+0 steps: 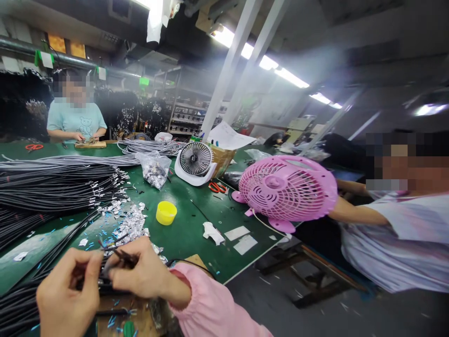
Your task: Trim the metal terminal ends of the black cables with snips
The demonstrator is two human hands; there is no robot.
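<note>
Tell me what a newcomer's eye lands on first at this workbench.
The pink desk fan at the green table's right edge stands out most, with a smaller white fan behind it. To the left lie long bundles of black cables and a scatter of small silvery foil scraps. Nearest the camera, the left hand and right hand pinch thin black wires.
</note>
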